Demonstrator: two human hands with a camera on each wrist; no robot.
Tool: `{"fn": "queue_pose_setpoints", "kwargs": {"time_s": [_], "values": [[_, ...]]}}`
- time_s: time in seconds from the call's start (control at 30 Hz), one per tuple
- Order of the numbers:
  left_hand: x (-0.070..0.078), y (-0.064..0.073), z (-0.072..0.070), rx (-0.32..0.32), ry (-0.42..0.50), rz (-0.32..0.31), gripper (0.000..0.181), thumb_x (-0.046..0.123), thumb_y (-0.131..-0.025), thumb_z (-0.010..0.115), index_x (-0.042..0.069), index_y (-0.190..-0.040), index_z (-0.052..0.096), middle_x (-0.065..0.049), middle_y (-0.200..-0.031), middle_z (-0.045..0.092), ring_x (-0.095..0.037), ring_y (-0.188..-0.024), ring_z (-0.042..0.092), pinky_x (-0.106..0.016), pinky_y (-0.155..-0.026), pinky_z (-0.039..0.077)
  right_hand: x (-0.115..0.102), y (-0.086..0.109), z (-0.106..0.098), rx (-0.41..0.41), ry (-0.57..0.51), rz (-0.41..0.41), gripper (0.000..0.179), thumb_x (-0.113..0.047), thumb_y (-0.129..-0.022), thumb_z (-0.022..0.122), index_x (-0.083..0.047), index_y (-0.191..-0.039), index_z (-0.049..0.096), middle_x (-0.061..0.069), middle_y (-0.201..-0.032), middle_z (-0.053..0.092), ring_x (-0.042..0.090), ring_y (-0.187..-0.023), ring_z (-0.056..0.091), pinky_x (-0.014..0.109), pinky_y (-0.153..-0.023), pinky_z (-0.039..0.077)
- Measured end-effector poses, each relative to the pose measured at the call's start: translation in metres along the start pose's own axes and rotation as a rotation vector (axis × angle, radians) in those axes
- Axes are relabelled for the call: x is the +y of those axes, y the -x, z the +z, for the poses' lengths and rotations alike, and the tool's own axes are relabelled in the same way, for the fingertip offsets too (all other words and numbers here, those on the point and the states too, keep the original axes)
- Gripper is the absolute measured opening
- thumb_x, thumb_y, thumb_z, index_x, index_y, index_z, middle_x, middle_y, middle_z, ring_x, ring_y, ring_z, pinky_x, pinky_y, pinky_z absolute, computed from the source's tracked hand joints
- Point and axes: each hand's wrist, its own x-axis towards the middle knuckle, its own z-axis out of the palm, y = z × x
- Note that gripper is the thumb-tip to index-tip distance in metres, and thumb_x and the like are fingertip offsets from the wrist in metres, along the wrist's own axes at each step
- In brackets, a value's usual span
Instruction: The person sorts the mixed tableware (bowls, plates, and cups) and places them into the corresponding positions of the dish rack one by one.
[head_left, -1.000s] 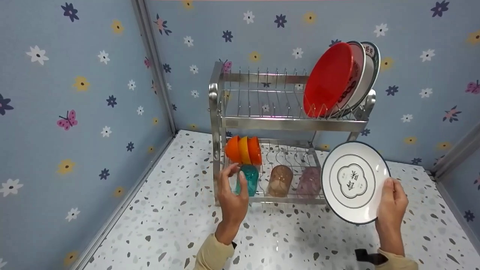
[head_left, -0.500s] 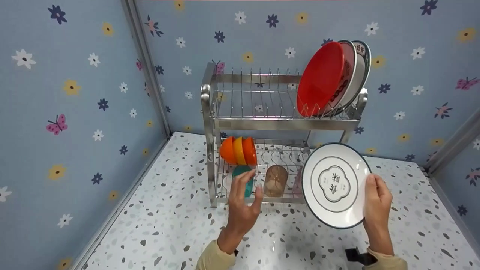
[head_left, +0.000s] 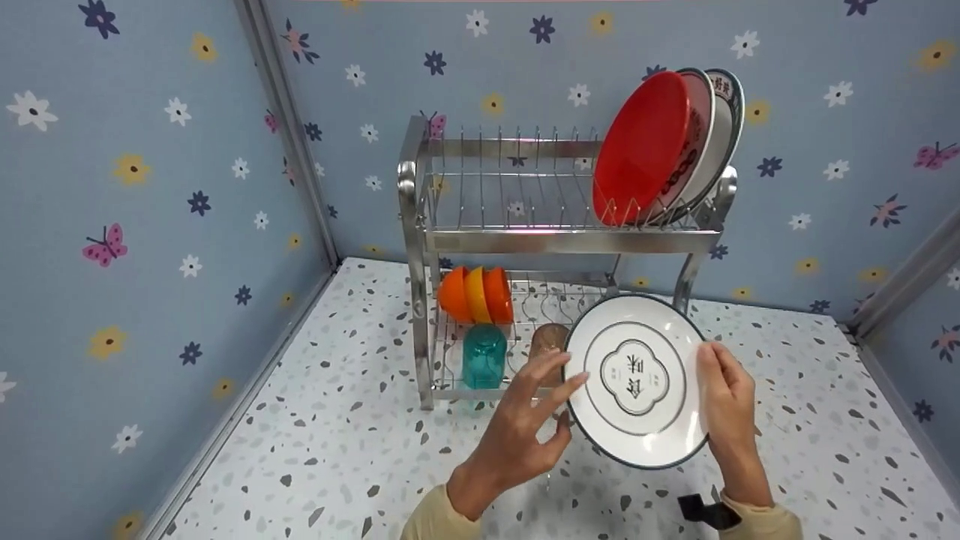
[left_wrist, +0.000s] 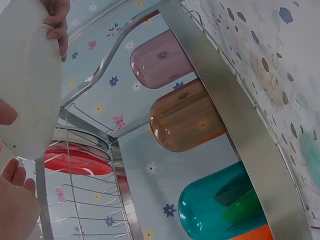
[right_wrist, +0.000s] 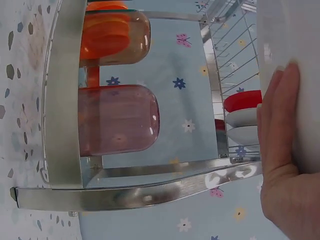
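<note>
A white plate (head_left: 679, 352) with a dark rim and dark characters in its middle stands tilted, its face toward the head camera. My right hand (head_left: 729, 394) grips its right edge, thumb on the face; the right wrist view shows that hand's fingers (right_wrist: 282, 110) along the back. My left hand (head_left: 517, 435) is at the plate's left edge, two fingers overlapping the rim and the thumb apart below them. Behind the plate stands a two-tier metal dish rack (head_left: 570, 241). A red plate (head_left: 641, 150) and two patterned plates lean upright at the upper tier's right end.
On the lower tier, nested orange and yellow bowls (head_left: 476, 295) sit at left above a teal glass (head_left: 484, 356). A brown glass (head_left: 550, 339) is partly covered by the left hand and plate. A pink glass (right_wrist: 120, 120) shows in the wrist views. Flowered walls enclose the speckled tabletop (head_left: 315, 420).
The white plate has moved left in my right hand and turned, its characters now nearly upright. My left hand has moved right, from before the teal glass to the plate's edge.
</note>
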Motion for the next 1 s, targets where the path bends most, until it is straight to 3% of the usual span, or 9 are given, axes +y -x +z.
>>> {"fn": "queue_pose_setpoints", "kwargs": {"time_s": [0.23, 0.3, 0.47, 0.6, 0.77, 0.87, 1.0], "values": [[0.008, 0.001, 0.004, -0.102, -0.208, 0.118, 0.058, 0.019, -0.078, 0.089, 0.019, -0.132, 0.069, -0.008, -0.152, 0.051, -0.031, -0.144, 0.041, -0.057, -0.115, 0.035, -0.007, 0.006, 0.005, -0.070, 0.033, 0.023, 0.044, -0.021, -0.109, 0.052, 0.009, -0.141, 0.054, -0.007, -0.118, 0.064, 0.008, -0.111, 0.060, 0.014, -0.094, 0.047], [0.010, 0.001, 0.005, -0.119, -0.259, 0.142, 0.056, 0.022, -0.079, 0.090, 0.020, -0.131, 0.071, -0.007, -0.152, 0.052, -0.030, -0.144, 0.042, -0.055, -0.117, 0.034, -0.011, 0.008, 0.006, -0.102, 0.046, 0.033, 0.046, -0.022, -0.110, 0.050, 0.008, -0.145, 0.051, 0.000, -0.130, 0.061, 0.005, -0.118, 0.056, 0.013, -0.098, 0.044], [0.012, 0.001, 0.004, -0.118, -0.366, 0.189, 0.049, 0.016, -0.083, 0.086, 0.021, -0.130, 0.072, -0.002, -0.145, 0.060, -0.024, -0.140, 0.049, -0.053, -0.116, 0.035, -0.020, 0.013, 0.006, -0.167, 0.010, 0.043, 0.049, -0.025, -0.111, 0.047, 0.006, -0.149, 0.047, 0.014, -0.142, 0.053, 0.005, -0.121, 0.057, 0.014, -0.100, 0.045], [0.013, 0.002, 0.004, -0.146, -0.429, 0.215, 0.047, 0.010, -0.089, 0.077, 0.021, -0.134, 0.070, -0.001, -0.142, 0.063, -0.021, -0.134, 0.055, -0.042, -0.113, 0.041, -0.024, 0.017, 0.005, -0.226, -0.070, 0.018, 0.050, -0.026, -0.112, 0.043, 0.006, -0.150, 0.045, 0.003, -0.141, 0.055, 0.008, -0.128, 0.056, 0.018, -0.105, 0.043], [0.013, 0.004, 0.003, -0.204, -0.456, 0.216, 0.048, 0.010, -0.096, 0.069, 0.022, -0.142, 0.063, -0.001, -0.146, 0.059, -0.020, -0.134, 0.056, -0.035, -0.110, 0.043, -0.026, 0.020, 0.006, -0.327, -0.155, -0.015, 0.053, -0.026, -0.113, 0.037, 0.004, -0.157, 0.034, 0.009, -0.154, 0.045, 0.009, -0.137, 0.050, 0.020, -0.111, 0.038], [0.011, 0.004, 0.004, -0.179, -0.465, 0.237, 0.046, 0.011, -0.098, 0.064, 0.022, -0.143, 0.063, -0.002, -0.146, 0.059, -0.020, -0.133, 0.056, -0.035, -0.110, 0.044, -0.027, 0.020, 0.008, -0.360, -0.174, -0.037, 0.054, -0.027, -0.113, 0.034, 0.001, -0.159, 0.032, 0.010, -0.155, 0.044, 0.011, -0.137, 0.051, 0.022, -0.110, 0.040], [0.009, 0.004, 0.006, -0.099, -0.440, 0.267, 0.040, 0.012, -0.101, 0.059, 0.022, -0.140, 0.065, -0.003, -0.144, 0.061, -0.021, -0.131, 0.059, -0.034, -0.107, 0.047, -0.029, 0.019, 0.010, -0.406, -0.199, -0.103, 0.055, -0.029, -0.113, 0.029, 0.000, -0.159, 0.030, 0.007, -0.153, 0.048, 0.015, -0.137, 0.051, 0.023, -0.110, 0.041]]}}
